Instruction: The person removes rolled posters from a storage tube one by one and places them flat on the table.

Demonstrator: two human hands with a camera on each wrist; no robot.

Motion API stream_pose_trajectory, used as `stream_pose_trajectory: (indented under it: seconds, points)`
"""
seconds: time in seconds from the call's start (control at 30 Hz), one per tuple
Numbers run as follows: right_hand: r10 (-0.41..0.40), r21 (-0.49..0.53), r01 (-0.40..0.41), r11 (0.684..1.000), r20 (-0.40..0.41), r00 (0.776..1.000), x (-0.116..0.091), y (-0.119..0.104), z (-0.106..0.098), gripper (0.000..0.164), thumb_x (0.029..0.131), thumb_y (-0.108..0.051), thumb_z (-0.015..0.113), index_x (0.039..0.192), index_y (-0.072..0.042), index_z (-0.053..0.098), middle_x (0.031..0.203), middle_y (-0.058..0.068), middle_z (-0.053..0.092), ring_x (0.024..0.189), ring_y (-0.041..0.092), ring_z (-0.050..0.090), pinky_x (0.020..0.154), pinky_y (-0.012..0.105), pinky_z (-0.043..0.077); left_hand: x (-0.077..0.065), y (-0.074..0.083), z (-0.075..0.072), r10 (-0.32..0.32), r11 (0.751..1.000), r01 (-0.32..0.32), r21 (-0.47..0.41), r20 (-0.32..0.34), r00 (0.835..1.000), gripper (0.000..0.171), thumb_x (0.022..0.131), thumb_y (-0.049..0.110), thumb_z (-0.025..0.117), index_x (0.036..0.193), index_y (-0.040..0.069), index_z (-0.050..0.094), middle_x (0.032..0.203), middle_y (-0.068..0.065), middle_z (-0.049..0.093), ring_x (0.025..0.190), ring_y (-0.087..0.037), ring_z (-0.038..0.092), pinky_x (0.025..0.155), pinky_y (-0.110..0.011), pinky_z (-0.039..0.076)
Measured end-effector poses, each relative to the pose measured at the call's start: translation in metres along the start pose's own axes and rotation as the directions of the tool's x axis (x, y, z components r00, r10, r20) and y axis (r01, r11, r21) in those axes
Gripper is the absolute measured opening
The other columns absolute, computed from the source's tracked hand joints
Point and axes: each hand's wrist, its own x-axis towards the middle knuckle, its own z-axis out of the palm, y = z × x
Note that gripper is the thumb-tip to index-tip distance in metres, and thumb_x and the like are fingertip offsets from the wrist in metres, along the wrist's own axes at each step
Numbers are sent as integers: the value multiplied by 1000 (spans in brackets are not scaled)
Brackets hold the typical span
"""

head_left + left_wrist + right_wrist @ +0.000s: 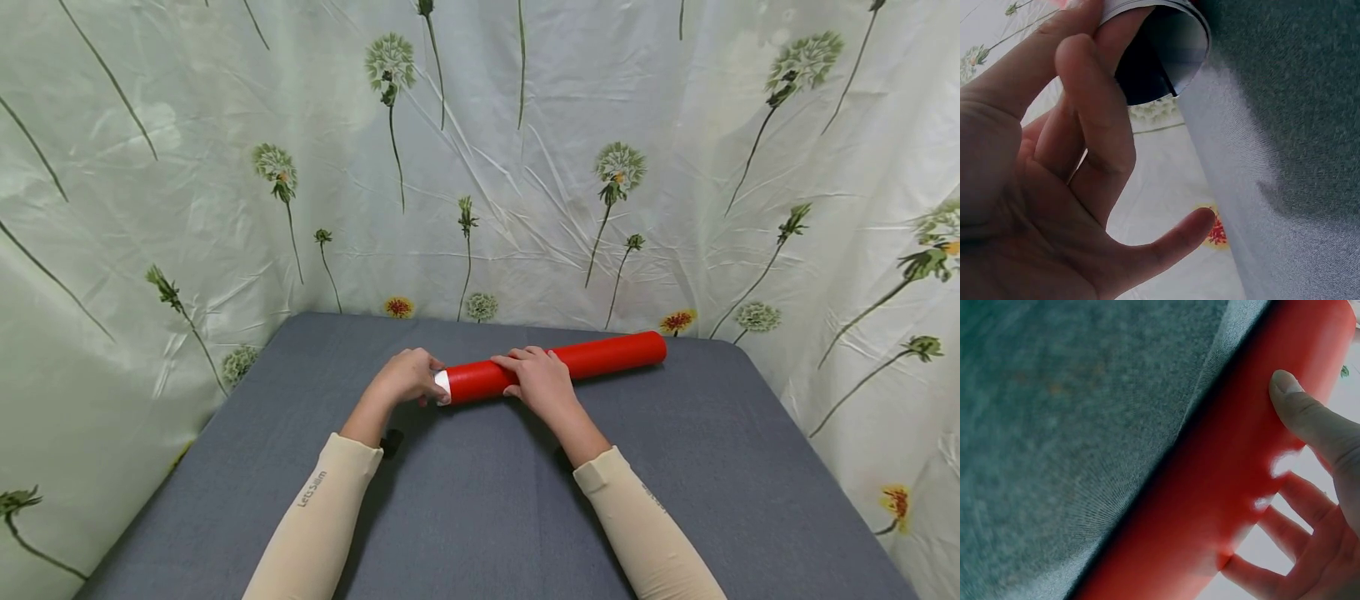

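A long red roll (611,354) lies slantwise across the table, its right end farther back. Its left end has a white band (443,388), which my left hand (403,377) pinches. From the left wrist, the open hollow end (1188,53) shows, with a fingertip tucked inside the rim while the little finger sticks out. My right hand (542,379) holds the roll left of its middle, fingers over the top and thumb on the near side. In the right wrist view, the thumb presses the smooth red surface (1191,487) and the other fingers reach round the far side.
A grey cloth-covered table (480,517) extends under both arms. Behind it and at both sides hangs a pale curtain (525,167) printed with dandelions. Cream sleeves (318,517) cover both forearms.
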Motion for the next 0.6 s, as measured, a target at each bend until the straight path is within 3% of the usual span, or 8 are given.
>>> stream_pose_trajectory:
  seconds: [0.53, 0.6]
  points:
    - [17, -10, -17, 1000, 27, 999, 0, 4, -1, 62, 87, -33, 88, 146, -34, 66, 143, 3, 70, 134, 28, 62, 112, 55, 50, -3, -2, -4, 20, 999, -20, 26, 3, 1000, 51, 83, 27, 91, 130, 13, 77, 66, -4, 72, 65, -19, 71, 71, -29, 47]
    - [19, -4, -19, 1000, 34, 999, 0, 5, -1, 62, 88, -33, 88, 146, -33, 66, 144, 4, 70, 134, 29, 61, 112, 55, 50, -4, -2, -4, 26, 999, -26, 32, -2, 1000, 50, 83, 27, 92, 129, 13, 78, 71, -5, 74, 68, -18, 69, 71, -29, 47]
